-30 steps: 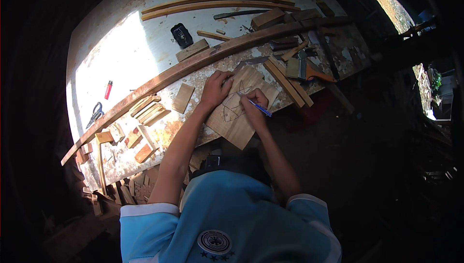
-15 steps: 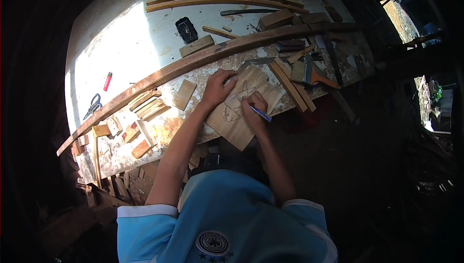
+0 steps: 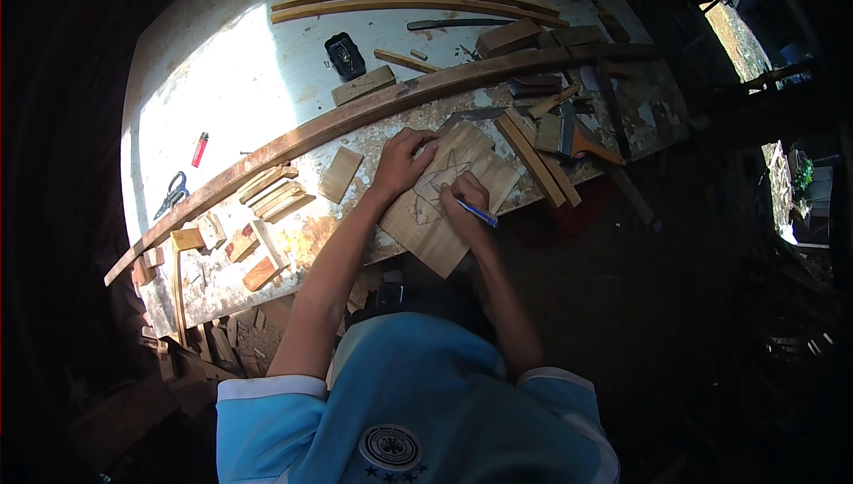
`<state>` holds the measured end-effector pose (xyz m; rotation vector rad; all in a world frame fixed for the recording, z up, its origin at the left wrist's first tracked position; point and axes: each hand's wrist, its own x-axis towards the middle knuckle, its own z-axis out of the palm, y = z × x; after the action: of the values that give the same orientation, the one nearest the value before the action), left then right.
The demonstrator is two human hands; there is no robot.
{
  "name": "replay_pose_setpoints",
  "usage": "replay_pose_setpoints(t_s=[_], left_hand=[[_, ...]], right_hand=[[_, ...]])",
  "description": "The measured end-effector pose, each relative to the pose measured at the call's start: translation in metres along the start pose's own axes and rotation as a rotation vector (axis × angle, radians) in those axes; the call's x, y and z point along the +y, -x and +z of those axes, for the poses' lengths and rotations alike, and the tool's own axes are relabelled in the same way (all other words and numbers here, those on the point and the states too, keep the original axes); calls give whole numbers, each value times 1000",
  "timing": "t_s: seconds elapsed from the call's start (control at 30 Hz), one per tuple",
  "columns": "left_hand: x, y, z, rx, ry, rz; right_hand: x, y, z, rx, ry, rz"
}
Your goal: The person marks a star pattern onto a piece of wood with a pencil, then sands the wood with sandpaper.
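Note:
A thin wooden board [image 3: 438,250] with a curved pencil-like or ink drawing lies at the table's front edge, one corner jutting past it. On the board's upper left, my left hand [image 3: 402,164] rests with thumb and fingers apart, holding nothing. My right hand [image 3: 466,192] is closed around a blue pen [image 3: 477,211]. The pen's tip is hidden by my fingers, over the drawn lines. Two narrow wooden strips [image 3: 531,157] lie just right of the board, and a small wooden rectangle [image 3: 340,175] is left of my left hand.
A long wooden bar [image 3: 293,139] crosses the worktable [image 3: 222,66]. Scissors [image 3: 171,195], a red lighter [image 3: 199,150] and wood offcuts [image 3: 271,192] lie on the left. Behind the bar is a black tray [image 3: 344,56]. An orange-handled paintbrush [image 3: 591,146] lies on the right.
My right hand has shifted very slightly down and left over the drawing with the pen. My left hand and the board look the same.

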<state>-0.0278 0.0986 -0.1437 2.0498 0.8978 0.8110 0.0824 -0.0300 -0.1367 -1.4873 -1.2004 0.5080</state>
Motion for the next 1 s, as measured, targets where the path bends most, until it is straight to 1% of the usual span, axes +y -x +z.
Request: replay_pose_setpoints(t_s=[0.1, 0.2, 0.3, 0.4, 0.5, 0.6, 0.7, 0.8, 0.9, 1.0], left_hand=[[3, 0, -1, -6, 10, -14], [1, 0, 0, -4, 2, -13], [-3, 1, 1, -1, -13, 3], [-1, -1, 1, -4, -13, 7], [-1, 1, 0, 2, -8, -2], [2, 0, 0, -2, 11, -9], [5, 0, -3, -10, -1, -19], [4, 0, -2, -6, 8, -13], [2, -1, 0, -1, 2, 1], [1, 0, -1, 3, -13, 14]], right_hand=[[1, -3, -2, 73, 25, 10], [-5, 0, 0, 33, 54, -12], [-2, 0, -1, -27, 8, -50], [2, 0, 2, 104, 69, -38], [-5, 1, -1, -92, 1, -84], [-9, 0, -4, -55, -16, -14], [-10, 2, -2, -57, 14, -26], [-7, 2, -3, -169, -20, -93], [-4, 3, 0, -36, -42, 54], [-10, 3, -3, -179, -8, -85]])
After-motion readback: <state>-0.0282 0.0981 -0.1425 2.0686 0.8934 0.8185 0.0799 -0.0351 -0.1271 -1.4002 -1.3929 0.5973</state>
